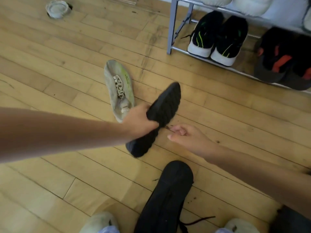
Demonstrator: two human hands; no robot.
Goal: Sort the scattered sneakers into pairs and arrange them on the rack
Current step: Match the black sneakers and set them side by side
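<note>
My left hand (139,121) grips a black sneaker (165,105) around its middle and holds it above the wooden floor, sole turned up. Just right of it, my right hand (186,134) hovers with fingers loosely curled and nothing in them. A second black sneaker (166,197) lies on the floor near me, its lace trailing to the right. Beyond my left hand, a worn grey sneaker (117,86) with a green streak lies on the floor. The metal rack (172,26) stands at the upper right.
On the rack's bottom shelf sit a black pair with green stripes and white soles (217,39) and a black pair with orange marks (286,59). White shoes (249,5) fill the shelf above. A round grey object (58,9) lies far left. My slippered feet (99,222) show at the bottom.
</note>
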